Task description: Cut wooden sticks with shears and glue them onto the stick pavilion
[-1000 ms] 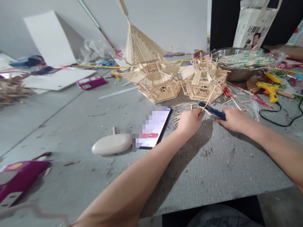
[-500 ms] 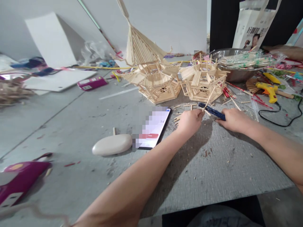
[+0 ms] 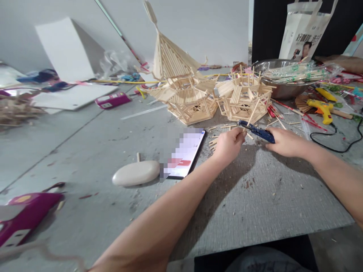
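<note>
My left hand (image 3: 231, 144) is closed, pinching a thin wooden stick (image 3: 254, 112) that slants up and to the right. In my right hand (image 3: 286, 141) is a dark blue plier-like cutter (image 3: 259, 132), its fingers wrapped round the handle end. The cutter's far end lies at the stick, just above my left fingertips; whether its jaws touch the stick I cannot tell. Short cut sticks (image 3: 213, 142) lie beside my left hand. Behind both hands stand a stick-built model with a pointed roof (image 3: 172, 56) and a lower roofless stick model (image 3: 244, 100).
A phone (image 3: 185, 151) and a smooth pale oval object (image 3: 136, 173) lie left of my forearm. At the right are a yellow glue gun (image 3: 323, 109) with a black cord and a metal bowl (image 3: 292, 90) of wrapped sticks. Purple boxes (image 3: 31, 211) lie at the left.
The cutter has turned slightly in my right hand and shifted a little to the right. My left hand still holds the stick, which now stands slightly steeper.
</note>
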`<state>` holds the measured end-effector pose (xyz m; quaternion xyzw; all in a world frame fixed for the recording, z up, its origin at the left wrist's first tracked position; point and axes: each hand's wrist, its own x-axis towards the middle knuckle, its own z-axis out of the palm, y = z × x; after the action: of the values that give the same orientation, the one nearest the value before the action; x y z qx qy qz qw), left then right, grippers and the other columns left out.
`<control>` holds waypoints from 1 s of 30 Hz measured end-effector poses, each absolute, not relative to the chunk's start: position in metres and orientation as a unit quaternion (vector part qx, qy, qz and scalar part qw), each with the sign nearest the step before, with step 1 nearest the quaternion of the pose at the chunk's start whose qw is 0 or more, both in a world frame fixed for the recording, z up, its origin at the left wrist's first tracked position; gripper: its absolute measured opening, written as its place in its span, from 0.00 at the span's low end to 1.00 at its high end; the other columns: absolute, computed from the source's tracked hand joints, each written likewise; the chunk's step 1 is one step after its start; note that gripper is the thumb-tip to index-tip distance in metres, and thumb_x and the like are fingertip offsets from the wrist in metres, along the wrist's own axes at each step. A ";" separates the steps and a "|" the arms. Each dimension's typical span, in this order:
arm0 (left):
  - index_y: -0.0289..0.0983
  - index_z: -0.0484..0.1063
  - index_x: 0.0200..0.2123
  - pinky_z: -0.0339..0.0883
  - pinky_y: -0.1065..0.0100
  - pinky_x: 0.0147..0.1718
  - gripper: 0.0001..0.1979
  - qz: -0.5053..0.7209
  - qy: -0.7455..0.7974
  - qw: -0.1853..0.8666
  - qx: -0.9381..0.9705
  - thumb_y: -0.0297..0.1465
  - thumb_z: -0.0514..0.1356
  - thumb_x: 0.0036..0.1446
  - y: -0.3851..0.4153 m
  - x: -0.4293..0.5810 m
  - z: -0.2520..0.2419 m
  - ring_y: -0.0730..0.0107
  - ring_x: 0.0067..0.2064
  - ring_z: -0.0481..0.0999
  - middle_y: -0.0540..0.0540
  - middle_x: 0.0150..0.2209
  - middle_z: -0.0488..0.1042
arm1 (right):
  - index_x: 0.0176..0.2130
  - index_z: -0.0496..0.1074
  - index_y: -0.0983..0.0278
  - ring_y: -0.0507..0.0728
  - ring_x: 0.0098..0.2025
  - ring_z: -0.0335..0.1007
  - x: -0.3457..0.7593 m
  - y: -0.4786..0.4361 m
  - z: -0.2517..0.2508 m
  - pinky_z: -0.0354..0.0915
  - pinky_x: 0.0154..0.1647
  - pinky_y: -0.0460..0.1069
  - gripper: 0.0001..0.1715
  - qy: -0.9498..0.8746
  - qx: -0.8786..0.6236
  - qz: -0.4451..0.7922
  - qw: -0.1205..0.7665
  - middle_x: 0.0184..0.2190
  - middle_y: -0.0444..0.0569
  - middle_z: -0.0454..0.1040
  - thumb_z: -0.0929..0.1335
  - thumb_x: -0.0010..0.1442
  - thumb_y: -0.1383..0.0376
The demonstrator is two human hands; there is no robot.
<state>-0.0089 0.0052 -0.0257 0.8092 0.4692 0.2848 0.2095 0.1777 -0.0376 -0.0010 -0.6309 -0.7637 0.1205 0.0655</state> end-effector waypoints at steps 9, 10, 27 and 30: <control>0.36 0.63 0.22 0.54 0.73 0.24 0.15 0.326 0.455 0.217 0.799 0.35 0.47 0.57 0.007 -0.010 -0.024 0.75 0.21 0.64 0.51 0.18 0.66 | 0.40 0.65 0.64 0.61 0.38 0.70 0.168 -0.043 -0.001 0.58 0.32 0.50 0.15 -0.743 -0.660 0.076 0.085 0.38 0.54 0.73 0.60 0.51 0.64; 0.36 0.63 0.22 0.54 0.73 0.23 0.14 0.328 0.459 0.216 0.797 0.35 0.47 0.57 0.008 -0.010 -0.024 0.75 0.21 0.64 0.51 0.18 0.65 | 0.40 0.65 0.64 0.61 0.37 0.70 0.166 -0.043 -0.002 0.58 0.31 0.50 0.15 -0.738 -0.666 0.065 0.084 0.36 0.54 0.74 0.60 0.52 0.62; 0.37 0.69 0.28 0.51 0.70 0.23 0.15 0.237 0.505 0.111 0.823 0.36 0.46 0.58 0.001 -0.008 -0.020 0.68 0.25 0.68 0.46 0.23 0.71 | 0.31 0.67 0.62 0.60 0.32 0.71 0.165 -0.040 -0.006 0.55 0.25 0.50 0.14 -0.718 -0.692 0.059 0.042 0.29 0.53 0.74 0.61 0.53 0.55; 0.38 0.71 0.31 0.51 0.69 0.23 0.14 0.168 0.530 0.094 0.826 0.36 0.47 0.58 0.003 -0.006 -0.021 0.64 0.27 0.71 0.45 0.25 0.74 | 0.32 0.67 0.62 0.62 0.33 0.71 0.172 -0.037 -0.007 0.55 0.26 0.50 0.15 -0.713 -0.698 0.061 0.014 0.31 0.54 0.75 0.60 0.53 0.55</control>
<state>-0.0060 0.0031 -0.0212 0.8258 0.5301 0.1679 0.0945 0.1717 -0.0367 -0.0072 -0.6985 -0.7129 0.0607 0.0144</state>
